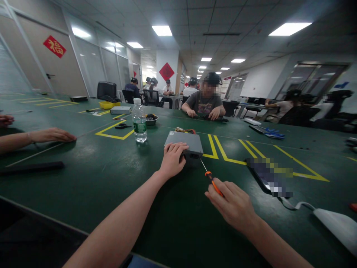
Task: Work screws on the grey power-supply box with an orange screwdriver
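A grey metal box [186,142] with coloured wires at its far end lies on the green table [92,178] in front of me. My left hand [173,159] rests on the box's near left corner, fingers curled over its edge. My right hand [232,203] is closed round an orange-handled screwdriver [210,178]. The screwdriver's thin shaft points at the near right face of the box.
A water bottle [139,121] stands left of the box. A blurred flat device [269,175] with a white cable lies to the right. Another person's hand [51,135] rests at the left. A person sits across the table, beside blue-handled tools [270,132]. Yellow tape lines mark the table.
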Demonstrator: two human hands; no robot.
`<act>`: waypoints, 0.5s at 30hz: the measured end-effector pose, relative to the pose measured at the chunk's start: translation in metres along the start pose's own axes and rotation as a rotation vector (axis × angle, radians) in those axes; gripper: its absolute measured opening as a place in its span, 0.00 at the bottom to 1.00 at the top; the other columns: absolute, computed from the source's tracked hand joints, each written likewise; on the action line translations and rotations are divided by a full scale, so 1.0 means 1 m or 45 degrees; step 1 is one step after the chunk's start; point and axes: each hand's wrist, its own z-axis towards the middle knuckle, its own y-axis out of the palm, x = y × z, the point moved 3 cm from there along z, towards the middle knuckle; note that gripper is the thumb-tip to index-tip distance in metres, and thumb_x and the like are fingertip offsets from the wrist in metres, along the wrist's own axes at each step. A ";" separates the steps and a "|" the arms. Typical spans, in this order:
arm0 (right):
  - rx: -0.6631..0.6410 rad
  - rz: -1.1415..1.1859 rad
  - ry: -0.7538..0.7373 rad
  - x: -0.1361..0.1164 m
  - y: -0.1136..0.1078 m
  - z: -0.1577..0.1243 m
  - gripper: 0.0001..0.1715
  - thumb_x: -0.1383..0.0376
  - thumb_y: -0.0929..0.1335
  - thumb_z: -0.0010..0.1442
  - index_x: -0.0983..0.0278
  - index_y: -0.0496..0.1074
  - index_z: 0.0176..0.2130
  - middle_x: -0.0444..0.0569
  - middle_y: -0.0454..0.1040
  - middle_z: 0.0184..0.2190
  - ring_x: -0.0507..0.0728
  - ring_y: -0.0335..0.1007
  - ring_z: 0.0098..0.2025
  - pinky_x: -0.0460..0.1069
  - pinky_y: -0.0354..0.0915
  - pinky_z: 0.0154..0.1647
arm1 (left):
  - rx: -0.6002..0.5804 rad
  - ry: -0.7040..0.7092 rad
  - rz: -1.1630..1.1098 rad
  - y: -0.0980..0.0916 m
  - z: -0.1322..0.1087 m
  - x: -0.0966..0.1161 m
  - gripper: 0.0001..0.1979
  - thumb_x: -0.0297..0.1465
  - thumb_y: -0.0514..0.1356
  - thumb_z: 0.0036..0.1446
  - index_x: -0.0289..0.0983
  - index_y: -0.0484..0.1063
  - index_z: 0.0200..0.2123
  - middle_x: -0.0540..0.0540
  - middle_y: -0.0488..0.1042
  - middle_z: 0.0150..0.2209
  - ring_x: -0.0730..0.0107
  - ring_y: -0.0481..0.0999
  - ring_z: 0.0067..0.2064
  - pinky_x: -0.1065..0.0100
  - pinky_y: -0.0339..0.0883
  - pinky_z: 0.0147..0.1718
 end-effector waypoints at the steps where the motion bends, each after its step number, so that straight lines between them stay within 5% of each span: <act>1: -0.025 0.000 -0.003 -0.001 0.000 0.000 0.06 0.67 0.62 0.59 0.64 0.69 0.33 0.53 0.71 0.35 0.52 0.63 0.27 0.48 0.60 0.28 | 0.004 0.000 -0.002 0.000 0.000 0.000 0.19 0.25 0.53 0.51 0.44 0.64 0.47 0.51 0.67 0.52 0.67 0.60 0.56 0.59 0.44 0.57; 11: -0.085 -0.128 0.069 -0.017 0.007 0.004 0.12 0.74 0.57 0.58 0.66 0.67 0.36 0.57 0.69 0.36 0.56 0.67 0.36 0.49 0.64 0.34 | 0.002 0.001 0.013 -0.001 0.000 0.000 0.20 0.25 0.54 0.50 0.44 0.64 0.47 0.51 0.66 0.52 0.67 0.60 0.56 0.59 0.44 0.57; 15: -0.052 -0.226 0.131 -0.007 -0.001 0.006 0.08 0.70 0.61 0.59 0.64 0.67 0.39 0.50 0.69 0.29 0.51 0.63 0.25 0.46 0.58 0.27 | 0.005 0.004 0.006 -0.001 0.000 0.001 0.20 0.25 0.53 0.50 0.44 0.64 0.47 0.51 0.67 0.52 0.67 0.60 0.56 0.59 0.44 0.57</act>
